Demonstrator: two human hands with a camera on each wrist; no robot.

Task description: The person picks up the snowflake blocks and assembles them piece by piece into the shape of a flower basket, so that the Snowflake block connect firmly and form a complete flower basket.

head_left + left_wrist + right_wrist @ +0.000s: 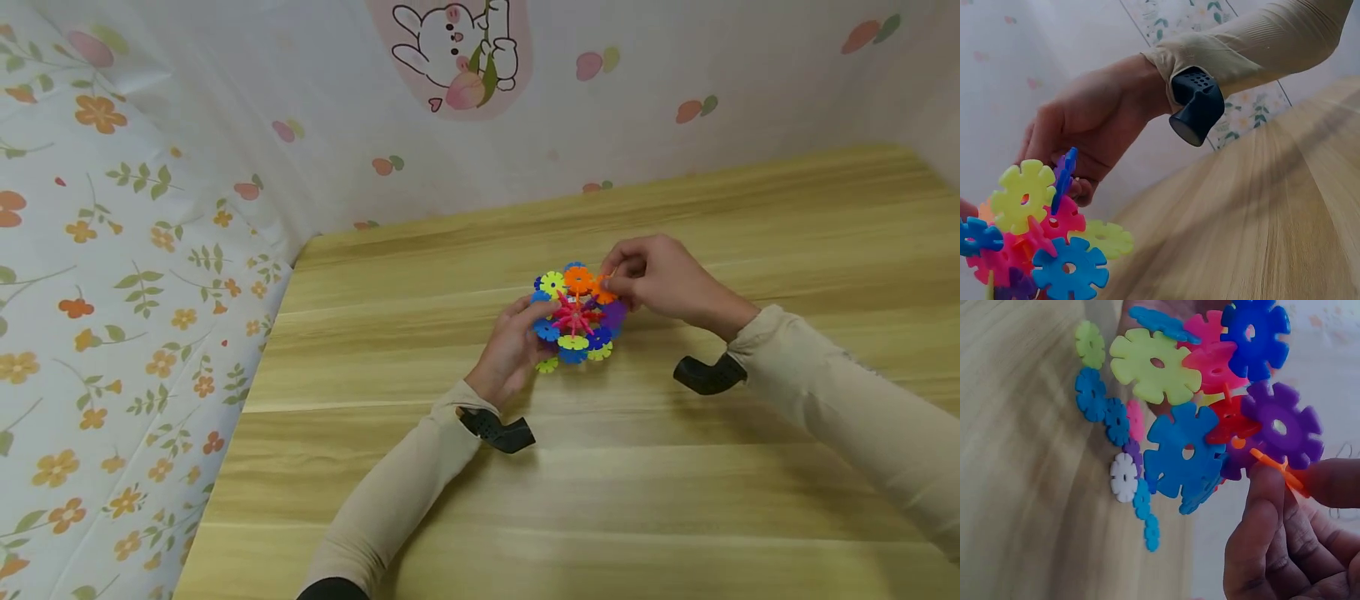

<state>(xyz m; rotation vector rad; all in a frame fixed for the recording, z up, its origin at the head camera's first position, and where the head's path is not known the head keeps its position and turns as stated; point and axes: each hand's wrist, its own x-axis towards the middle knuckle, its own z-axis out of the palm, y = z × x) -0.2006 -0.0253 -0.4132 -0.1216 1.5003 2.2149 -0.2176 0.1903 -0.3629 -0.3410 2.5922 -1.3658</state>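
Note:
A ball-like cluster of interlocking plastic snowflake discs [574, 317] in pink, blue, yellow, purple and orange is held up between both hands. My left hand [512, 350] grips it from the left, its thumb lying over the near side. At the upper right, my right hand [663, 279] pinches an orange snowflake disc [1288, 474] between thumb and fingers. In the right wrist view this disc touches the edge of a purple disc [1282, 425]. A large blue disc [1070, 269] faces the left wrist view. The left hand's fingers are partly hidden by the cluster.
A row of smaller-looking discs, including a white one [1124, 477], shows beyond the cluster; whether it is joined to it I cannot tell. The wooden table [637, 500] extends all around. Behind stands a patterned cloth [525, 150], with a floral one [135, 333] at left.

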